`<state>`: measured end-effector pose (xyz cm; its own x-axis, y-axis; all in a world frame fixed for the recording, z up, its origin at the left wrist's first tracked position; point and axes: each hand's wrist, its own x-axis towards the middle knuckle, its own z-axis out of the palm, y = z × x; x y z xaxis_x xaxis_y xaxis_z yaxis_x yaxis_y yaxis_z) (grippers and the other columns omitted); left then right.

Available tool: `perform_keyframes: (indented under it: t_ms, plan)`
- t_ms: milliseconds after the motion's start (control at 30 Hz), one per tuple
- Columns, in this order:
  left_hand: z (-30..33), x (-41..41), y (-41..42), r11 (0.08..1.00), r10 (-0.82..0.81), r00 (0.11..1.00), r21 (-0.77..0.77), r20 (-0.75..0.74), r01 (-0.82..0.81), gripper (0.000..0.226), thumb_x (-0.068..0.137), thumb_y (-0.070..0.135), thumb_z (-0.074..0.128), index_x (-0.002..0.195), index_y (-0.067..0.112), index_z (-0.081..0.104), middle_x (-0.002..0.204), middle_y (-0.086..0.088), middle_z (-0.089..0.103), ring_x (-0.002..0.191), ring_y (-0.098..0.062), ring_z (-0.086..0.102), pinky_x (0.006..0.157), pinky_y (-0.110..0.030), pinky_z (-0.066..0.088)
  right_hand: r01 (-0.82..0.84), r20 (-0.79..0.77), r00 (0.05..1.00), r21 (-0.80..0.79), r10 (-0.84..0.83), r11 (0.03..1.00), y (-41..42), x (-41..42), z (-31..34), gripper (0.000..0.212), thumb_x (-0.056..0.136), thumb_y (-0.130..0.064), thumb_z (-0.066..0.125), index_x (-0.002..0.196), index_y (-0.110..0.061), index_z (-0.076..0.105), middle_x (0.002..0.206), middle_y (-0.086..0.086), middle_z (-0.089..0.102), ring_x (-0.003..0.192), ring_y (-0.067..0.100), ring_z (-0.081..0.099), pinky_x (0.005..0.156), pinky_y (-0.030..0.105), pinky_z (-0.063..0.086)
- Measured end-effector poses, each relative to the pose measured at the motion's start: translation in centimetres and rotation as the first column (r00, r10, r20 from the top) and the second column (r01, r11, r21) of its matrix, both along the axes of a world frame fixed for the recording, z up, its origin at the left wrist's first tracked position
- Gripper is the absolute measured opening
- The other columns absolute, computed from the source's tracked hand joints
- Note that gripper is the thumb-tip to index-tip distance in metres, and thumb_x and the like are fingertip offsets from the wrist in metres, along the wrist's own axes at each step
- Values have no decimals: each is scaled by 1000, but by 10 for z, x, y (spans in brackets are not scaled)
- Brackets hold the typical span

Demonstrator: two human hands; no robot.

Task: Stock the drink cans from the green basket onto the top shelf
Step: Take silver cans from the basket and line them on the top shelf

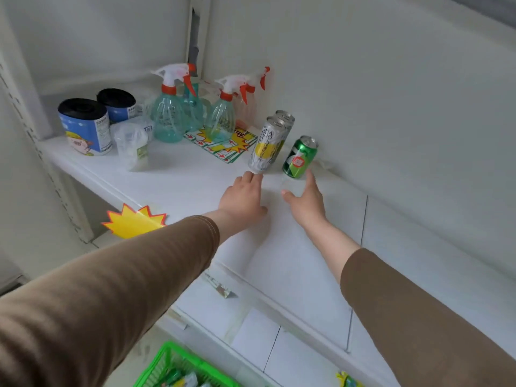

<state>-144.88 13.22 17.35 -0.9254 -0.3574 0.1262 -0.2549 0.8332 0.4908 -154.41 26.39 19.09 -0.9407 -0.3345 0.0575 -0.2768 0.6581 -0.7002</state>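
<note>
Your left hand (243, 198) lies flat on the top shelf (293, 247), fingers (252, 177) straight and together, tips at the foot of the tall white-and-yellow can (266, 146). Your right hand (305, 203) is spread wide, holding nothing, forefinger just short of the green can (300, 157), thumb pointing left. A second tall can (284, 117) stands behind the first. Left of your fingers stand spray bottles (195, 113), price cards (223, 145) and blue-labelled rolls (85, 127). The green basket (156, 367) sits below your left sleeve (97, 289).

Only the tall white-and-yellow can (265, 146) bears legible lettering, "CHAO" running down its side (other print blurred).
</note>
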Motion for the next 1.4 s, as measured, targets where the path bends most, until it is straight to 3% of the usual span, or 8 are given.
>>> perform_keyframes:
  t_ms: [233, 367, 467, 567, 767, 1067, 1233, 1400]
  plan:
    - [-5, 102, 19, 995, -87, 978, -56, -191, 77, 74, 83, 37, 68, 145, 10, 36, 146, -11, 36, 128, -33, 40, 100, -46, 42, -204, -211, 948, 172, 239, 964, 32, 127, -18, 73, 97, -29, 64, 159, -18, 26, 166, 10, 25, 153, 30, 17, 123, 39, 17]
    - [-30, 175, 32, 982, -161, 947, -141, -279, 125, 71, 83, 36, 67, 142, 7, 40, 145, -14, 39, 129, -34, 40, 105, -45, 39, -253, -362, 881, 187, 306, 949, 54, 203, -40, 67, 98, -30, 63, 156, -18, 33, 166, 6, 27, 155, 27, 16, 124, 43, 18]
    - [-62, 228, 42, 979, -162, 949, -161, -271, 121, 74, 81, 35, 68, 143, 6, 38, 147, -16, 37, 132, -34, 37, 110, -43, 33, -265, -423, 840, 225, 339, 938, 71, 250, -74, 64, 97, -31, 60, 155, -17, 36, 165, 5, 29, 155, 27, 17, 122, 54, 21]
    - [-107, 275, 53, 984, -147, 969, -132, -199, 122, 77, 79, 30, 69, 144, 6, 37, 148, -15, 36, 131, -34, 36, 110, -41, 31, -299, -445, 808, 258, 387, 919, 90, 287, -119, 62, 96, -29, 59, 153, -14, 39, 163, 5, 32, 153, 27, 23, 122, 51, 23]
    - [-250, 338, 81, 994, -104, 993, -23, 47, 105, 81, 74, 30, 68, 145, 7, 35, 147, -15, 37, 132, -34, 37, 112, -43, 32, -364, -236, 875, 255, 423, 896, 128, 330, -254, 55, 96, -18, 61, 148, -9, 44, 155, 7, 42, 144, 25, 35, 121, 40, 28]
    - [-477, 372, 136, 987, -74, 927, 159, 368, 15, 81, 77, 22, 69, 148, 8, 32, 145, -11, 36, 130, -32, 36, 109, -43, 35, -315, 162, 949, 418, 272, 852, 178, 333, -504, 55, 94, -13, 64, 146, -6, 46, 145, 12, 51, 135, 33, 42, 117, 42, 32]
    - [-581, 356, 167, 980, -80, 892, 198, 445, -11, 79, 83, 26, 65, 150, 14, 26, 147, -7, 33, 133, -28, 34, 106, -41, 40, -327, 332, 928, 511, 169, 794, 197, 318, -619, 59, 96, -13, 65, 149, -7, 41, 150, 13, 46, 141, 34, 36, 120, 43, 26]
    - [-658, 333, 184, 975, -137, 876, 218, 463, 38, 80, 85, 27, 64, 152, 13, 22, 147, -8, 33, 134, -30, 32, 111, -42, 35, -377, 383, 910, 602, 159, 704, 198, 296, -708, 63, 93, -18, 67, 149, -7, 39, 148, 15, 47, 139, 35, 38, 119, 43, 28]
